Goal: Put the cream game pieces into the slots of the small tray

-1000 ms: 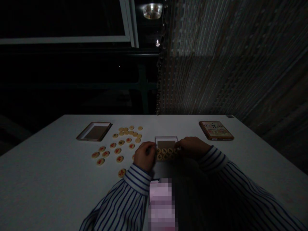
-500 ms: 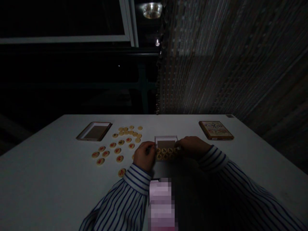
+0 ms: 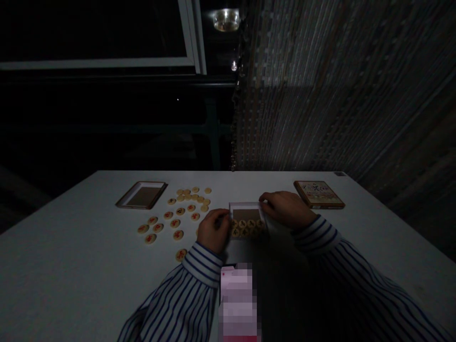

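In the head view, a small shallow box (image 3: 246, 214) lies in front of me, its lower part holding two rows of round xiangqi pieces (image 3: 251, 223) with dark characters. My left hand (image 3: 213, 230) is closed at the left side of this box, its fingertips on the side wall. Over the far right corner of the box is my right hand (image 3: 285, 208), its thumb and forefinger slightly apart and no piece visible between them. Loose xiangqi pieces (image 3: 175, 223) are spread to the left of my left hand, several with red characters face up, others plain side up farther back.
An open shallow tray (image 3: 142, 195), perhaps a box lid, stands at the far left of the white table (image 3: 78, 256). A printed box (image 3: 319, 194) lies at the far right. Beyond the table's back edge hangs a bead-like string curtain (image 3: 302, 118). The scene is dim.
My right hand has drawn back from the right end of the upper row to the box's far right corner, uncovering the row's rightmost piece. My left hand stays at the box's left side.
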`<action>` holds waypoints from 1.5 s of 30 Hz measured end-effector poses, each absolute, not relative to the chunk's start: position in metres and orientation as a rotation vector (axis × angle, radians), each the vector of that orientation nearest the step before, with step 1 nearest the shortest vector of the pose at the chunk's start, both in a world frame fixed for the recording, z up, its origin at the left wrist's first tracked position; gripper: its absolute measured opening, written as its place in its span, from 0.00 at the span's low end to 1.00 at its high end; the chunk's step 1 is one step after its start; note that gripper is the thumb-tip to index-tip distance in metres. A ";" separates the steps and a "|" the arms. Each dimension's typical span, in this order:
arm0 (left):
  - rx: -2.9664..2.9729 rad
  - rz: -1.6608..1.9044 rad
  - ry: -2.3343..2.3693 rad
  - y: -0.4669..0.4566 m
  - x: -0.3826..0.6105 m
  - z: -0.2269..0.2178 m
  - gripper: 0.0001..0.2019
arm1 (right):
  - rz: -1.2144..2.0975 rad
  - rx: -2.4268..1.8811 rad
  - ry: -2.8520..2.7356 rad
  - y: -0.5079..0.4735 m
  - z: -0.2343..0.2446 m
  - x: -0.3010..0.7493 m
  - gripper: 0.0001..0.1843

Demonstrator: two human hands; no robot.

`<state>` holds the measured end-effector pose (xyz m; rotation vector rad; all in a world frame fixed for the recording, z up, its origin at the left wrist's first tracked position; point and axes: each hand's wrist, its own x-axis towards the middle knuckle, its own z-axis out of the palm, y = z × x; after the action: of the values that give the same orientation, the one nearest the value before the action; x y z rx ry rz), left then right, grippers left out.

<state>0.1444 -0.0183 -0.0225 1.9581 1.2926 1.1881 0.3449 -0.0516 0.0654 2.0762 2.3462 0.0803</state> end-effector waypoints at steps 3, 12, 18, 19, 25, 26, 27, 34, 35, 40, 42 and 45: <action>2.007 1.190 1.305 -0.020 0.144 -0.019 0.10 | 0.063 2.096 2.358 -0.052 0.066 0.344 0.20; 2.282 1.248 1.344 -0.021 0.139 -0.010 0.12 | 0.112 2.038 2.632 -0.058 0.069 0.337 0.19; 2.267 1.204 1.365 -0.022 0.131 -0.002 0.11 | 0.111 1.993 2.712 -0.062 0.069 0.328 0.19; 2.261 1.204 1.363 -0.022 0.129 0.000 0.11 | 0.106 1.991 2.722 -0.063 0.069 0.327 0.19; 2.262 1.197 1.366 -0.015 0.101 0.013 0.11 | 0.040 1.945 2.790 -0.059 0.067 0.316 0.18; 2.259 1.200 1.369 -0.013 0.094 0.015 0.12 | 0.028 1.937 2.797 -0.058 0.067 0.313 0.18; 2.247 1.210 1.383 -0.010 0.088 0.017 0.12 | 0.020 1.930 2.803 -0.056 0.067 0.310 0.18; 2.169 1.235 1.565 0.015 0.039 0.022 0.15 | -0.029 1.858 2.833 -0.040 0.076 0.283 0.19; 2.184 1.197 1.576 0.019 0.033 0.022 0.16 | -0.047 1.847 2.838 -0.037 0.078 0.279 0.19; 2.201 1.051 1.695 0.042 0.011 0.022 0.17 | -0.159 1.807 2.843 -0.016 0.078 0.256 0.19; 2.202 0.994 1.750 0.051 0.005 0.020 0.18 | -0.180 1.785 2.856 -0.005 0.075 0.248 0.18; 2.223 0.922 1.787 0.063 -0.002 0.015 0.19 | -0.189 1.741 2.895 0.011 0.069 0.236 0.17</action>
<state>-0.0016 0.0632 0.0152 2.2227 1.7872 0.9217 0.2361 0.0109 0.0691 1.7413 2.8947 -0.1887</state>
